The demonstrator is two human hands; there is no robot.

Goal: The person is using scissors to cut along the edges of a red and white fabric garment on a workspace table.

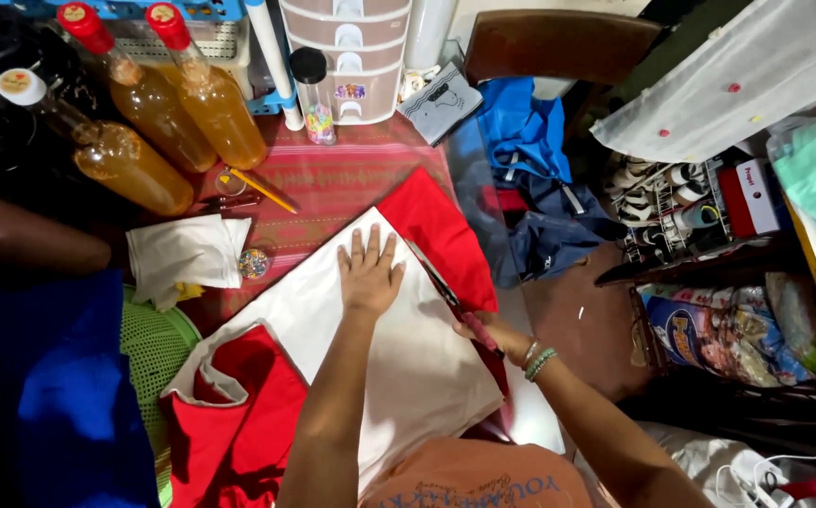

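A white sheet of fabric lies over red fabric on the table. My left hand presses flat on the white sheet near its far corner, fingers spread. My right hand grips the pink handle of a pair of scissors, whose blades run along the white sheet's right edge over the red cloth. Another red piece with a white collar edge lies at the near left.
Three bottles of amber liquid stand at the back left beside a small plastic drawer unit. A yellow pencil, a folded white cloth and a green basket lie left. Blue clothes hang off right.
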